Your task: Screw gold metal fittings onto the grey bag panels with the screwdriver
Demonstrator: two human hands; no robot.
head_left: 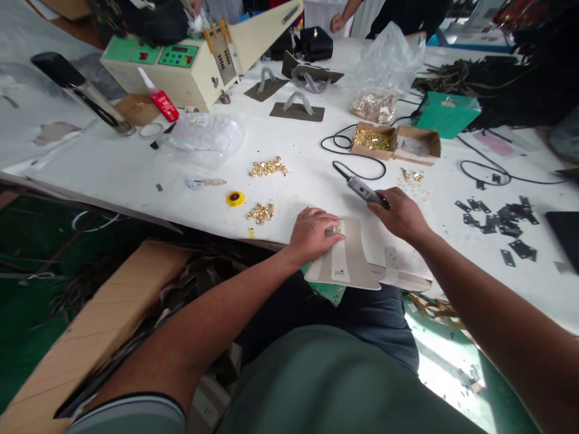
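Note:
My right hand (402, 214) is closed around the dark end of a grey corded electric screwdriver (363, 190), held just above the white table; its tip is hidden. My left hand (314, 234) grips the upper left of a beige bag panel (357, 253), with fingers and thumb around a small metal fitting (333, 229) on it. The panel lies over the table's front edge, above a green board (329, 292) near my lap. A small square cut-out shows low on the panel's pale strip.
Gold fittings lie in piles (268, 167) left of my hands, beside a yellow round container (235, 198). Cardboard boxes (373, 140) of small hardware stand behind the black cord (353, 175). Dark metal plates (506, 216) lie right. A cream machine (181, 72) and another person's hand (337, 23) are beyond.

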